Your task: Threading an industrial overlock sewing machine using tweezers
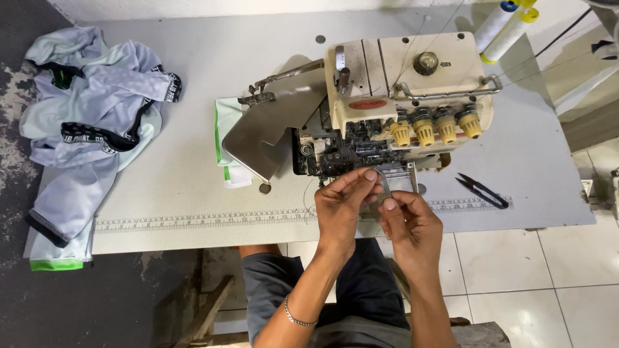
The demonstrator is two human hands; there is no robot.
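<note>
On the grey counter [193, 187], before the sewing machine [393, 103], your left hand [342, 206] and right hand [412, 225] pinch thread, fingers together; keep it taut and close to the machine.

bare forearms, thin silver bracelet [298, 318] (left wrist), grey shirt [267, 283], dark trousers [371, 283].

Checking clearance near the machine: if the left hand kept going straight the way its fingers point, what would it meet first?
The left hand points up and away, so it would probably first meet the dark front of the sewing machine, though depth is unclear.
</note>
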